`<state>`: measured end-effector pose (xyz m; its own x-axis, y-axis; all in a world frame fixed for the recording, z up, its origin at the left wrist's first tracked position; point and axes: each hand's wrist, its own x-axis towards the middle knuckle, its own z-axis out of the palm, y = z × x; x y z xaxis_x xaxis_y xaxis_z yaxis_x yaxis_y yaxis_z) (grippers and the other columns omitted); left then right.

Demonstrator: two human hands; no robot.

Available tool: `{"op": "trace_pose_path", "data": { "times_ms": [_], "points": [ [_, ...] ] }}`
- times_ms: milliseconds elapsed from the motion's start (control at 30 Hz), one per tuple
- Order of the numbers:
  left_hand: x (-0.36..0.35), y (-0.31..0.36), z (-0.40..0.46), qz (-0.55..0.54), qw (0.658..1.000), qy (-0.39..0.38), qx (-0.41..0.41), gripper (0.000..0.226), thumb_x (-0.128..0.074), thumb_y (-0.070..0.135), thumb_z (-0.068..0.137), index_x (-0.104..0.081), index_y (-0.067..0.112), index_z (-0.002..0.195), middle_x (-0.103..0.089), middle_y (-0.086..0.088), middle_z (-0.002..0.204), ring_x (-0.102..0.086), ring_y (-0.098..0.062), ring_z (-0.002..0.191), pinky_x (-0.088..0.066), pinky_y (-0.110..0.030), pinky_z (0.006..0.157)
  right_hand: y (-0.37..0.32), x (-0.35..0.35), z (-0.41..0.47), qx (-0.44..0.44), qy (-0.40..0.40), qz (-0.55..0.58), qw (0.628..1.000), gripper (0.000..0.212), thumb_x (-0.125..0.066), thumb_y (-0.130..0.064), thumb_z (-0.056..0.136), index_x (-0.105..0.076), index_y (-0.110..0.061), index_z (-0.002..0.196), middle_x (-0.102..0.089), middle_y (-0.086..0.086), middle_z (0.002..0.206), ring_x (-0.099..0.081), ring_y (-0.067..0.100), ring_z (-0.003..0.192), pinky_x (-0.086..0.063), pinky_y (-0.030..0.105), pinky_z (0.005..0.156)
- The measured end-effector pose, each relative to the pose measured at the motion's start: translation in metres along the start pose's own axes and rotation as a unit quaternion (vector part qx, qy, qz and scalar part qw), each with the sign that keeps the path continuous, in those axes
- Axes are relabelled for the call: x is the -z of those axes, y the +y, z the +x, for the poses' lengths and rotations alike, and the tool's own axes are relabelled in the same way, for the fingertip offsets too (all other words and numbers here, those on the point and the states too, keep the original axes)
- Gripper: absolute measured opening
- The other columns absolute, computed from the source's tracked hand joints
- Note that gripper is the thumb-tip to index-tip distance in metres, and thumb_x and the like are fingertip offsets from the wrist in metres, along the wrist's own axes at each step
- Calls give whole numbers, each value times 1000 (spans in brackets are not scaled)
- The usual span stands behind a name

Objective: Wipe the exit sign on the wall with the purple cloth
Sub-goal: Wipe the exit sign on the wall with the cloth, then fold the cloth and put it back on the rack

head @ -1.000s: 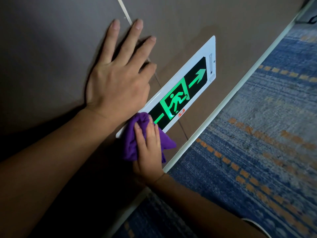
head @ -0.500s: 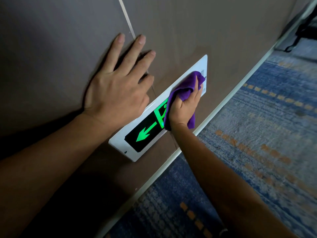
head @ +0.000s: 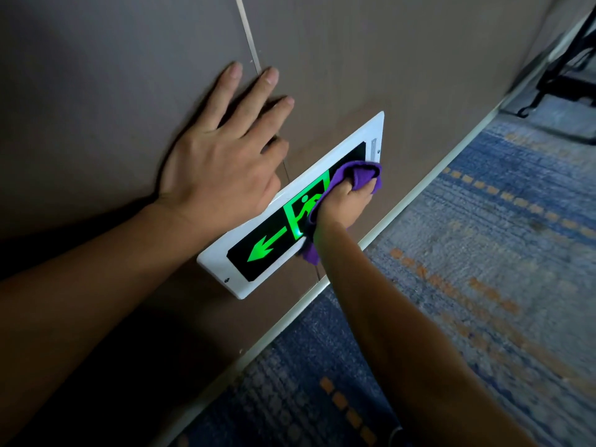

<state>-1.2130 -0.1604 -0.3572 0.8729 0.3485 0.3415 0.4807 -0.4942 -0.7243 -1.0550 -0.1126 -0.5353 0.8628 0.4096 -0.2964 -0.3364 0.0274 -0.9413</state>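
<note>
The exit sign (head: 258,250) is a white-framed black panel low on the brown wall, with a glowing green arrow and running figure. My right hand (head: 345,204) grips the bunched purple cloth (head: 358,177) and presses it against the sign's right half, hiding the right arrow. A tail of the cloth hangs below my wrist. My left hand (head: 222,156) lies flat on the wall just above the sign's left part, fingers spread and holding nothing.
A white baseboard (head: 419,191) runs along the foot of the wall (head: 113,75). Blue carpet (head: 467,269) with orange dashes covers the floor to the right. Black furniture legs (head: 567,50) stand at the top right corner.
My right hand swept the cloth from the sign's left end to its right half, uncovering the left arrow, then slid slightly down. My left hand stayed on the wall.
</note>
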Motion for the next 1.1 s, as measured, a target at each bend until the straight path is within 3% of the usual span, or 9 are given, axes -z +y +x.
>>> {"op": "trace_pose_path", "data": {
  "times_ms": [267,400,533,633,833,933,1000,1067,1100],
  "points": [
    [0,-1,-1,16,1000,-14,-18,52,-31,29,103,-69,8,131,-38,-16,167,-22,-43,158,-12,-63,129,55,39,-93,-80,-154,-139,975,66,-40,-16,100,-15,-26,160,-50,10,149,-59,36,120,-44,38,102],
    [-4,-3,0,15,1000,8,-22,48,-31,24,106,-70,8,127,-40,-18,166,-24,-44,158,-10,-63,128,65,68,-125,-68,-266,-237,932,65,-38,0,88,-33,-11,152,-53,19,144,-55,39,126,-47,44,105],
    [-6,-2,-1,-7,1000,15,-22,45,-31,17,107,-74,6,116,-47,-19,161,-29,-45,156,-17,-64,127,48,86,-115,-133,-262,-223,929,53,-37,7,85,-57,-9,131,-66,11,113,-62,30,107,-49,32,85],
    [5,-7,-2,-112,993,25,-25,39,-41,16,100,-77,10,112,-51,-19,158,-32,-46,155,-19,-63,128,9,92,-96,-166,-249,-185,936,31,-42,-5,98,-62,-4,121,-65,9,100,-61,25,94,-47,25,68],
    [44,-24,-12,-380,923,-46,32,32,-56,3,87,-79,3,110,-59,-24,149,-45,-48,147,-30,-59,125,-98,109,-79,-234,-203,-42,950,31,-45,-24,103,-67,-6,117,-76,7,93,-74,15,67,-56,20,51],
    [86,-12,4,-496,835,-141,191,46,-65,13,99,-61,-2,142,-46,-23,160,-37,-42,153,-30,-56,126,-156,119,-91,-289,-214,44,932,30,-53,-31,94,-73,-10,99,-79,9,86,-76,23,81,-61,34,75],
    [121,-11,20,-601,702,-197,327,64,-73,24,102,-45,1,155,-46,-12,161,-40,-21,151,-25,-29,128,-200,126,-100,-288,-243,58,924,38,-53,-39,85,-79,-13,95,-79,10,93,-75,26,91,-61,37,83],
    [150,-21,38,-675,588,-227,384,41,-74,28,101,-62,13,137,-67,19,130,-56,12,119,-30,0,110,-247,133,-111,-290,-259,78,918,40,-51,-41,85,-81,-15,91,-80,9,91,-77,22,85,-62,32,72],
    [163,-27,48,-724,511,-254,388,24,-70,29,104,-67,22,126,-73,26,117,-62,16,108,-39,-1,107,-270,137,-116,-287,-258,92,918,40,-50,-41,87,-79,-14,94,-79,9,90,-77,21,83,-62,30,70]
  ]
}}
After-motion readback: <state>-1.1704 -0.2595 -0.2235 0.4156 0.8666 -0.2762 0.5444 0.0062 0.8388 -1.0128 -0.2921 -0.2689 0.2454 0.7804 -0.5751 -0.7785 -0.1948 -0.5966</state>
